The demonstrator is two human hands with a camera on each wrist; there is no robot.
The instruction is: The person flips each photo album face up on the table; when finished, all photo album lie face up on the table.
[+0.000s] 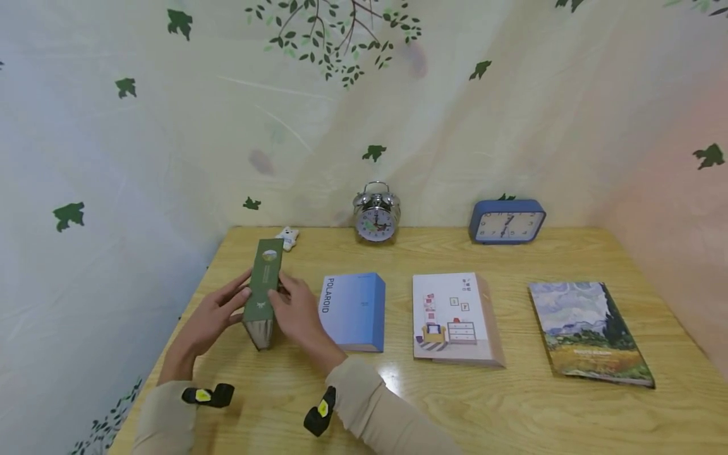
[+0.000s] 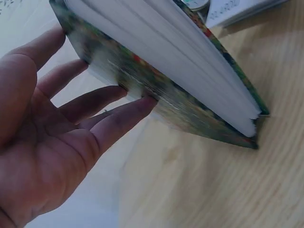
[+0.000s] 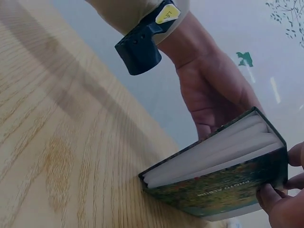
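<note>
A green photo album (image 1: 263, 278) stands on edge at the table's left, its spine facing up and its page edges toward me. In the left wrist view, my left hand (image 2: 52, 118) touches the patterned cover with fairly straight fingertips, the palm away from it. My right hand (image 1: 296, 309) holds the album from the other side, its thumb near the spine. From the right wrist, the photo album (image 3: 223, 190) shows its lettered cover, with curled right fingers (image 3: 280, 204) at the spine end. Its lower corner meets the tabletop.
Right of the album lie a blue Polaroid book (image 1: 352, 313), a white illustrated book (image 1: 452, 316) and a landscape-painting book (image 1: 591, 332). Behind stand a silver twin-bell clock (image 1: 376, 215), a blue clock (image 1: 507, 221) and a small white bear figure (image 1: 289, 238), against a leaf-printed curtain.
</note>
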